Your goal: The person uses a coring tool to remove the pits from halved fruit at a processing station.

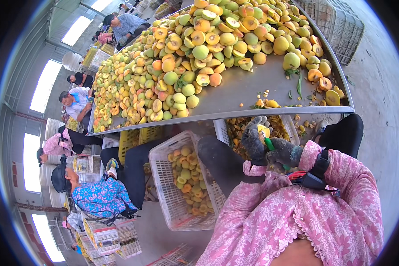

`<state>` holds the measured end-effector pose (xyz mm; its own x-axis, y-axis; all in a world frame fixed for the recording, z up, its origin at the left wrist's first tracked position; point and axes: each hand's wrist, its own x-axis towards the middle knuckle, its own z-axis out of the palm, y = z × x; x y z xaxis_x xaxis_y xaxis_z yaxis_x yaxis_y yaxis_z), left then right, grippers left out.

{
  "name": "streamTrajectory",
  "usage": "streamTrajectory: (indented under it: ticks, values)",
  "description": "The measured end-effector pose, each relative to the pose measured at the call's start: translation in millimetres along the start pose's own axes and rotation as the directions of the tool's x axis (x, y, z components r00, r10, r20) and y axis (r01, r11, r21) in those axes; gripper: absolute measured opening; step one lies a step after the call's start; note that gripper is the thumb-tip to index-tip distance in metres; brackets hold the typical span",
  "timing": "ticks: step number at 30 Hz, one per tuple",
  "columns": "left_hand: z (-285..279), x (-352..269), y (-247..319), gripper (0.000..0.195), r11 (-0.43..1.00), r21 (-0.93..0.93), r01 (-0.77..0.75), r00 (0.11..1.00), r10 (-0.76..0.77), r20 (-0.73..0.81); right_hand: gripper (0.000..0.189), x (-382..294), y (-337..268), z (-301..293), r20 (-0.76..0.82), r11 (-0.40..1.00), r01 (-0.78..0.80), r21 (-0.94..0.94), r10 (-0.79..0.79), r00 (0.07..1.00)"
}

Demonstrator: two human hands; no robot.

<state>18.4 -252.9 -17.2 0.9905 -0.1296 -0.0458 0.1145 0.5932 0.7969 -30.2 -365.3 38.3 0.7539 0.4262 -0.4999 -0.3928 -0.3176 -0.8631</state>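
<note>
My left hand [252, 139], in a dark, stained work glove, holds a yellow peach half [263, 130] at the table's front edge. In my gloved right hand [284, 152] is a hand tool with a green handle [269, 144]. Its tip meets the fruit and is mostly hidden. Both hands are close together above a white plastic crate [222, 130] that contains yellow-brown fruit scraps [236, 128]. Just beyond, a metal-topped table [232, 89] bears a large heap of halved and whole peaches [173, 66].
Left of my knee stands a white crate [166, 186] with peach halves [188, 176]. A co-worker in a blue floral top [101, 198] sits farther left. The table's raised metal rim [219, 121] runs before me. Stacked grey crates [344, 30] stand beyond its right side.
</note>
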Motion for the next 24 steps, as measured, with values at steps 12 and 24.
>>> streamTrajectory:
  ticks: [12,24]
  values:
    - [-4,5,-12,0.036,1.000,-0.008,0.025,1.000,-0.025,-0.018,0.024,15,27,1,-0.126,0.989,0.111,-0.099,-0.123,0.984]
    - [-28,15,-5,0.034,0.761,-0.040,0.648,0.758,-0.638,0.138,0.033,21,39,-20,0.061,0.981,0.009,-0.196,0.003,0.998]
